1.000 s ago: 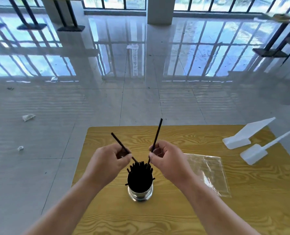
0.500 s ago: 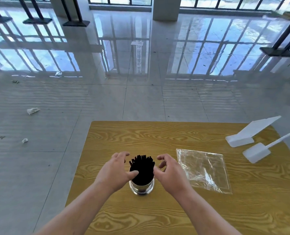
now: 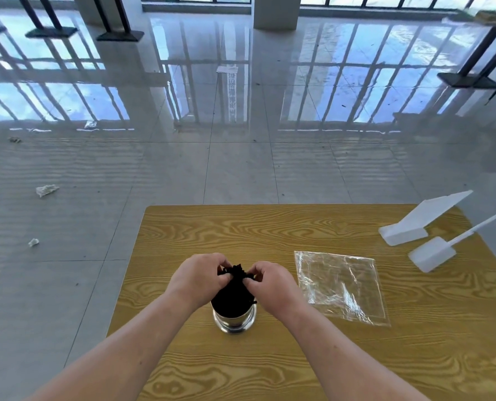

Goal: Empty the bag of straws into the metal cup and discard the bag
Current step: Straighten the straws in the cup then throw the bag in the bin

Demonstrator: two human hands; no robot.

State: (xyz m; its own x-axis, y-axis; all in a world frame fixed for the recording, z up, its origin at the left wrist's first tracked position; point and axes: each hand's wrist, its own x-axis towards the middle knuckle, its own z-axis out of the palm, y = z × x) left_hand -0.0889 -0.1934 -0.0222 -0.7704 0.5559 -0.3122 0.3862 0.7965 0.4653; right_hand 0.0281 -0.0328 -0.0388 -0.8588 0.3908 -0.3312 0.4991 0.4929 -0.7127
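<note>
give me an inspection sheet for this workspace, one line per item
surface: yellow wood-grain table, no spills seen
job's things: shiny metal cup upright near the front edge, packed with black straws; clear plastic bag lying flat to its right, looks empty, not yet discarded
clutter: white plastic wedge-shaped scoop and white plastic long-handled scoop at the table's far right
grips: left hand and right hand both pinch the straw tops above the cup
cables: nothing seen
surroundings: glossy grey tiled floor with crumpled white scraps at left; black metal stands by the windows
</note>
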